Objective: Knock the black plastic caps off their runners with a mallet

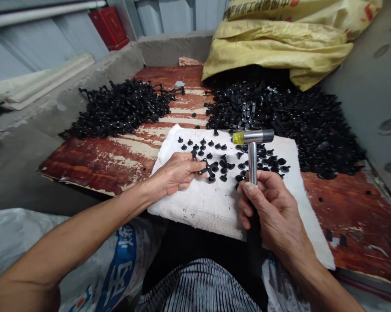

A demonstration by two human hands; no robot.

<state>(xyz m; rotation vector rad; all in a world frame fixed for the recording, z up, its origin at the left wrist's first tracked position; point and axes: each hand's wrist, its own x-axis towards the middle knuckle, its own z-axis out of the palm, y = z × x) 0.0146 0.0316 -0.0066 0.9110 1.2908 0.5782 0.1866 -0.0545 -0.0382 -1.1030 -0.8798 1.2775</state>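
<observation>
My right hand (269, 210) grips the metal handle of a small hammer (253, 162), whose head has a yellow plastic tip (237, 138) and points up and left. My left hand (174, 173) pinches a black moulded plastic runner (205, 169) with studs on it. Both hands are over a folded white cloth pad (214, 212). On it lie several loose black mushroom-shaped plastic studs (211, 149). The hammer head hangs above the studs, apart from them.
A heap of black moulded runners (120, 108) lies on a worn red plywood board (94, 167) at the left, and a larger heap (295, 121) at the right. A yellow woven sack (276, 43) slumps behind it. Concrete walls edge the board. A white woven sack (94, 260) lies by my lap.
</observation>
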